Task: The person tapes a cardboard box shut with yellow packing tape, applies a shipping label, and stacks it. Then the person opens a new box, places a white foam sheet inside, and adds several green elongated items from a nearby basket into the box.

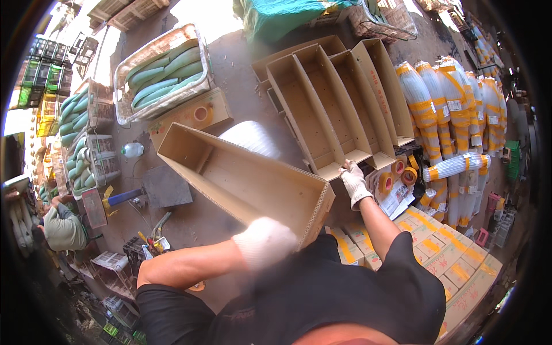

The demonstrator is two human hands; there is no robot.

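Note:
My left hand (265,241), in a white knit glove and blurred, grips the near long side of an open-topped cardboard box (250,172). The box lies slantwise in front of me with its bare inside showing. My right hand (355,184), in a similar glove with its fingertips bare, has its fingers at the near end of a row of open cardboard boxes (308,116). These long, narrow boxes stand side by side, open sides up. Part of a white, blurred roundish bundle (252,138) shows behind the box at my left hand.
A white crate of long green gourds (172,73) stands ahead left, by a closed carton (215,110) with a tape roll. Plastic-wrapped bundles (457,99) stand right, near tape rolls (385,183) on newspaper. Taped cartons (457,258) are stacked at my right. Another person (64,228) is far left.

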